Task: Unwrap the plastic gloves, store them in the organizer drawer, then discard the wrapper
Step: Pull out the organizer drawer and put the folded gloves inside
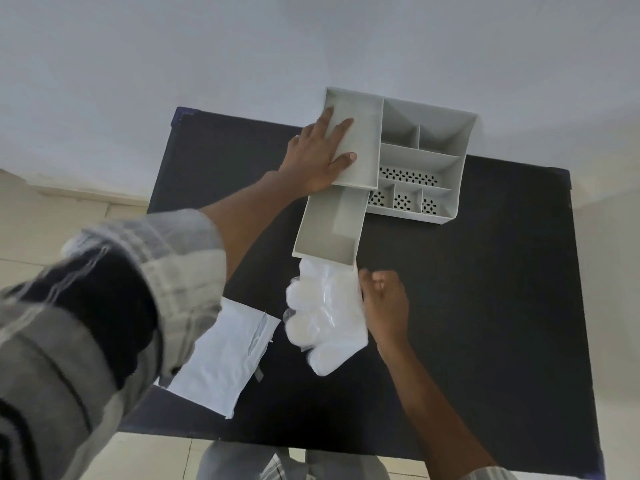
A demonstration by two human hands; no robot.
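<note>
A grey organizer (433, 157) stands at the far side of the black table. Its drawer (329, 230) is pulled out toward me and looks empty. My left hand (318, 154) lies flat, fingers spread, on the organizer's left top panel. A stack of translucent white plastic gloves (325, 317) lies just in front of the drawer's near edge. My right hand (384, 306) grips the right side of the glove stack with curled fingers. The opened white wrapper (225, 355) lies flat at the near left, partly under my left sleeve.
The black table (485, 306) has bare surface to the right of the gloves and in front of the organizer. A pale wall rises behind the table's far edge. Light floor shows on the left and below the near edge.
</note>
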